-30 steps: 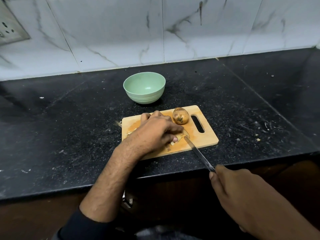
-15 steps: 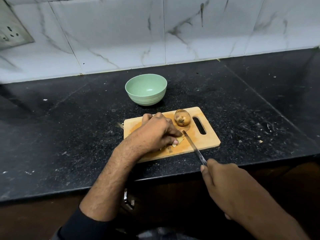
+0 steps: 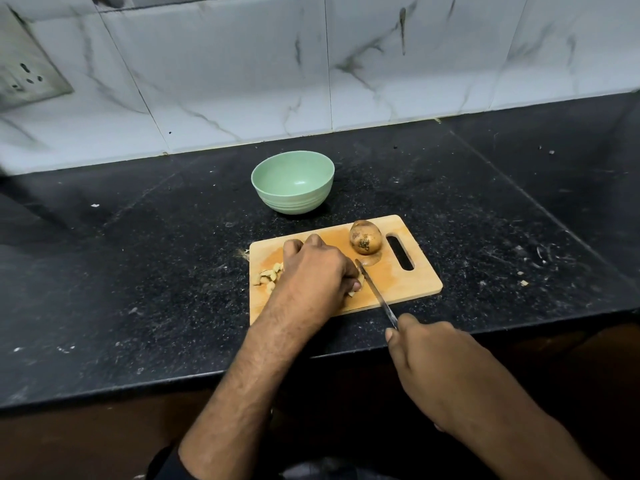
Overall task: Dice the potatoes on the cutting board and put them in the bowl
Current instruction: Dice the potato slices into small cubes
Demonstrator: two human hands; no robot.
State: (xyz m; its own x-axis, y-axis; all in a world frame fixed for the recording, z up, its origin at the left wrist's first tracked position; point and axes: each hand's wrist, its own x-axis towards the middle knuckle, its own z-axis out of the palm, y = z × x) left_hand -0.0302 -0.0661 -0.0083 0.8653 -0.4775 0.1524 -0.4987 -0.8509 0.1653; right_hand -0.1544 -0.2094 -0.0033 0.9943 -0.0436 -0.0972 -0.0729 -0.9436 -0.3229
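A wooden cutting board (image 3: 412, 282) lies on the black counter near its front edge. A whole brown potato (image 3: 365, 237) stands at the board's far right, beside the handle slot. My left hand (image 3: 315, 271) curls over a pale potato piece (image 3: 358, 284), mostly hidden under the fingers. Cut potato bits (image 3: 268, 274) lie at the board's left side. My right hand (image 3: 433, 355) grips a knife (image 3: 375, 292) whose blade slants across the board, its edge against the held piece. A green bowl (image 3: 294, 181), with nothing in it, stands behind the board.
A white marble-tiled wall rises behind the counter, with a socket plate (image 3: 27, 74) at the upper left. Small crumbs (image 3: 523, 282) dot the counter right of the board. The counter's front edge (image 3: 138, 386) runs below the board.
The knife blade has slid forward toward the whole potato and against the held piece. My right hand has moved closer to the board. More cut bits show left of my left hand.
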